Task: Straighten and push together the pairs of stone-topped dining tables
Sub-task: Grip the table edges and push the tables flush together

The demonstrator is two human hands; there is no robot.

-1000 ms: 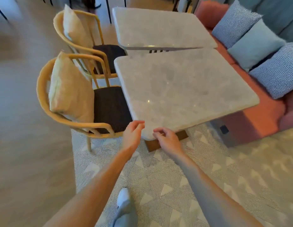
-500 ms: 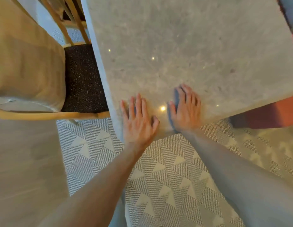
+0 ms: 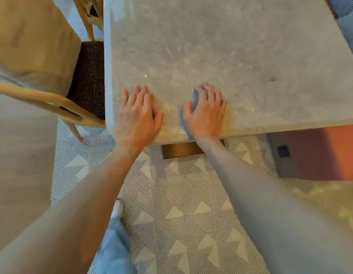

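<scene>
Nearest to me I noted the patterned rug [image 3: 183, 204] underfoot, with both bare forearms reaching forward over it. The left hand [image 3: 137, 115] lay palm down on the near edge of the stone-topped bench [image 3: 221, 52], close to its near left corner, fingers [image 3: 139, 93] straight and held close together. The right hand [image 3: 206, 111] lay flat just beside it on the same edge, well inside the slab's width, fingers straight and slightly spread; neither hand gripped anything. A brown base [image 3: 181, 150] showed under the edge between the wrists. Left of the slab stood a wooden chair [image 3: 53, 101] with a dark seat and a tan cushion [image 3: 31, 40]. An orange sofa [image 3: 325, 153] sat at right.
</scene>
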